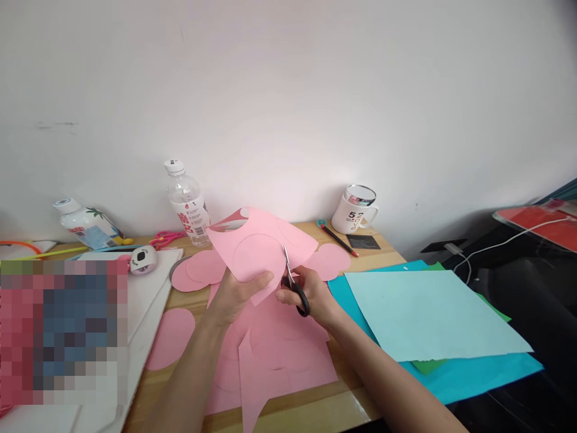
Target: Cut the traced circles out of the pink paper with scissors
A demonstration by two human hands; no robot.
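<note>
My left hand (237, 291) pinches the lower edge of a pink paper sheet (256, 246) and holds it up over the wooden table (315, 409); a circle is drawn on the sheet. My right hand (311, 291) grips black-handled scissors (295, 285), whose blades point up into the sheet's right side. Under my hands lie more pink sheets (279, 361) with cut-out gaps. Pink paper circles (198, 270) lie on the table around them.
Light blue paper (428, 313) lies on teal and green sheets at the right. A water bottle (187, 204), a tipped bottle (88, 225), pink scissors (166, 239), a white mug (356, 210), a red pencil (338, 239) and a white board (148, 294) stand around.
</note>
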